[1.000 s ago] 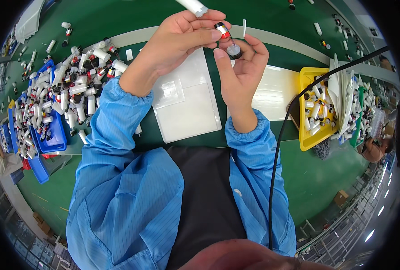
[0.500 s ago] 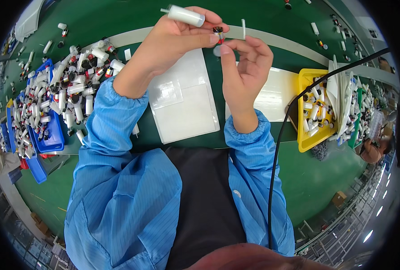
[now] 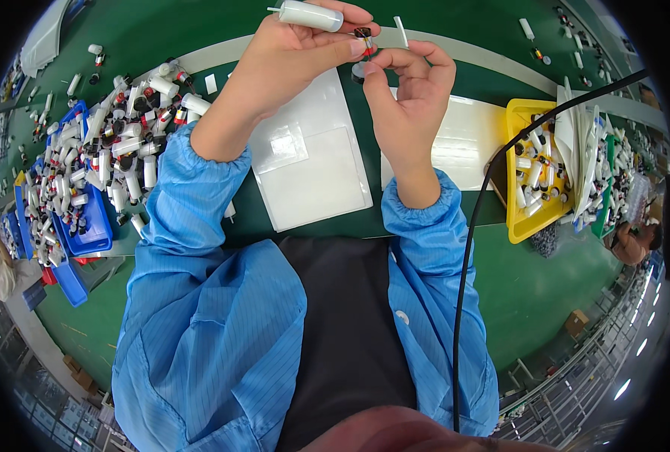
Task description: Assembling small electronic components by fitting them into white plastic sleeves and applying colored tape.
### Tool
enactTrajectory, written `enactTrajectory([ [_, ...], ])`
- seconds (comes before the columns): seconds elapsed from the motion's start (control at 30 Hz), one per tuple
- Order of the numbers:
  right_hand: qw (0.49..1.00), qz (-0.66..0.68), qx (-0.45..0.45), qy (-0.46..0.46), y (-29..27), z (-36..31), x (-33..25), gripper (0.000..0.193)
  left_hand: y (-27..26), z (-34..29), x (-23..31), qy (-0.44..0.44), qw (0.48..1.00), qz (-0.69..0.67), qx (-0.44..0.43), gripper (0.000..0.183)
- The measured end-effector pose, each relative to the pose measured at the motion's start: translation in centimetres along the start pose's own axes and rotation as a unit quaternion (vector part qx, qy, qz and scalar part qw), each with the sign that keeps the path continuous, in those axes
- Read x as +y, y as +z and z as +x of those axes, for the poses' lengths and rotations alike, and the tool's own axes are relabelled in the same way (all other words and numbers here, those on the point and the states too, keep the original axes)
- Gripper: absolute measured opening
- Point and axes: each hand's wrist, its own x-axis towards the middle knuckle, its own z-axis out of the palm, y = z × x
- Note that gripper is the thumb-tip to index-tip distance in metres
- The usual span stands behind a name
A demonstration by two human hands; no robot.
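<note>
Above the far side of the bench, my left hand [image 3: 278, 69] is closed, with a white cylinder [image 3: 310, 16] with a thin tip lying across its fingers. Its thumb and forefinger pinch a small black-topped part [image 3: 363, 35] with red and yellow bands. Close beside it, my right hand [image 3: 414, 98] is closed on a small round dark cap [image 3: 359, 71] at its thumb tip. A thin white stick [image 3: 401, 32] rises from between the right fingers. The two hands nearly meet; whether the cap touches the banded part, I cannot tell.
Loose white cylinders and dark-and-red parts heap [image 3: 128, 139] at left, around a blue tray [image 3: 94, 239]. Plastic-covered white sheets [image 3: 316, 188] lie below my hands. A yellow tray [image 3: 514, 226] of parts stands right, crossed by a black cable [image 3: 467, 264].
Both hands sit slightly higher in the picture, and the view has shifted a little. The round cap now shows more of its dark side, and the white stick leans more to the left.
</note>
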Motion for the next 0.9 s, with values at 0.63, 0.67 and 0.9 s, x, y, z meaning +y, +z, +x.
enactTrajectory([
  [0.63, 0.973, 0.132, -0.118, 0.146, -3.7, 3.1, -1.8, 0.013, 0.0, 0.0, 1.1, 0.02, 0.976, 0.214, -0.022, 0.025],
  [0.67, 0.971, 0.131, -0.122, 0.156, -3.6, 3.2, -1.8, 0.013, 0.0, 0.0, 1.1, 0.025, 0.974, 0.225, -0.023, 0.026],
  [0.9, 0.961, 0.15, -0.133, 0.19, -3.5, 3.0, -0.7, 0.014, 0.2, -0.2, 1.2, 0.047, 0.956, 0.288, -0.03, 0.028],
])
